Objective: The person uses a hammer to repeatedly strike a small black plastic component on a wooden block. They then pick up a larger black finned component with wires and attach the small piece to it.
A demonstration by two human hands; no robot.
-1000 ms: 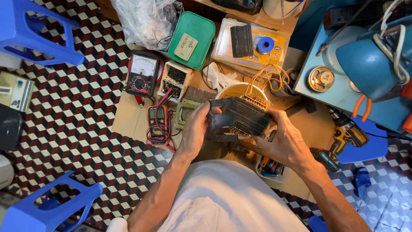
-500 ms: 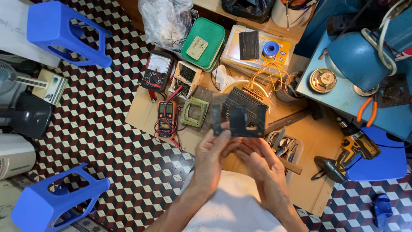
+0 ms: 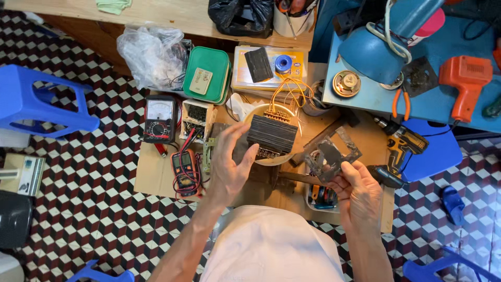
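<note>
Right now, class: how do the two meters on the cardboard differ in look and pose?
The analog meter is black with a pale needle dial; the digital meter is dark with orange edging and a small flat screen. The analog meter lies farther from the person, the digital meter nearer, beside the left hand. Both lie face up, untouched, with red leads nearby.

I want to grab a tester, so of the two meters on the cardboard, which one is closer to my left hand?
The digital multimeter, dark with an orange trim, lies just beside your left hand. The analog meter, with its white dial face, sits farther up and left.
</note>
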